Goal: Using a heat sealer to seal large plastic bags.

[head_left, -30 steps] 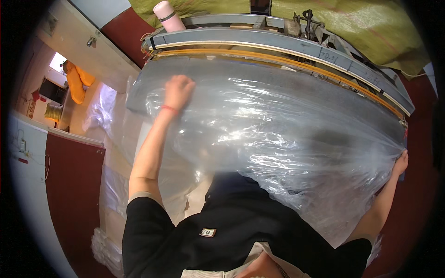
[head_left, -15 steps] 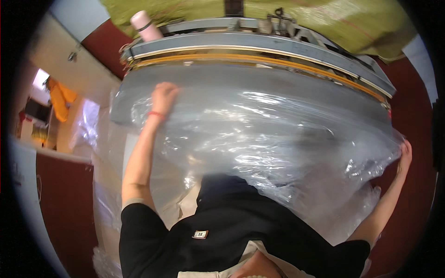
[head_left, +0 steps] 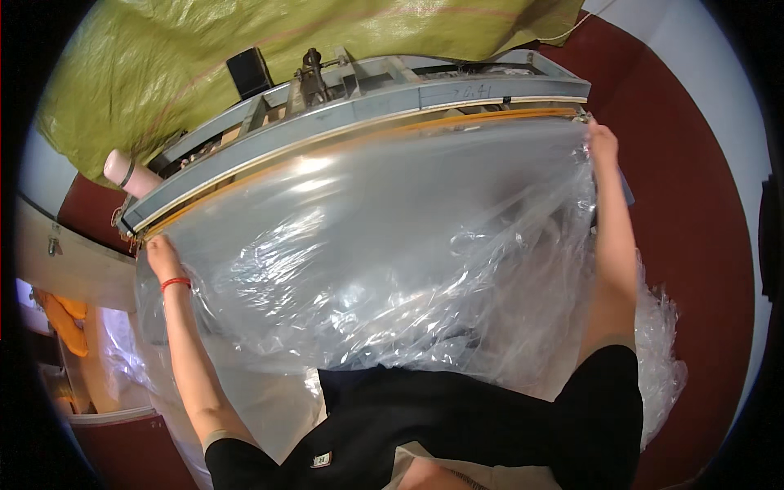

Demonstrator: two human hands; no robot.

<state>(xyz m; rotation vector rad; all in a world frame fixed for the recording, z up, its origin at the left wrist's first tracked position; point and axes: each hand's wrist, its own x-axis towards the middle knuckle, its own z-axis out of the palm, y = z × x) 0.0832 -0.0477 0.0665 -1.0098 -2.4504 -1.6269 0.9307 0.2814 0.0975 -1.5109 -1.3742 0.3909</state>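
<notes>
A wide sheet of clear plastic film [head_left: 384,212] stretches in front of me, wrinkled and shiny toward my body and smoother at its far edge. My left hand [head_left: 163,255], with a red band at the wrist, is closed on the film's far left corner. At the far right corner my right hand [head_left: 603,144] pinches the film, its fingertips partly smeared. The film's far edge lies along the orange strip [head_left: 457,122] of a long grey metal machine [head_left: 359,110]. Both arms are stretched out, one at each end of this machine.
A pink cylinder [head_left: 131,173] with a dark band rests at the machine's left end. Yellow-green woven sheeting [head_left: 327,28] covers what lies behind. More crumpled clear film [head_left: 660,359] hangs at my right. A pale door [head_left: 69,253] and orange cloth [head_left: 65,322] are at the left.
My right hand has moved far and up, bringing the film's right corner to the machine's end. My left hand has moved outward to the left corner. The view has turned and shifted right.
</notes>
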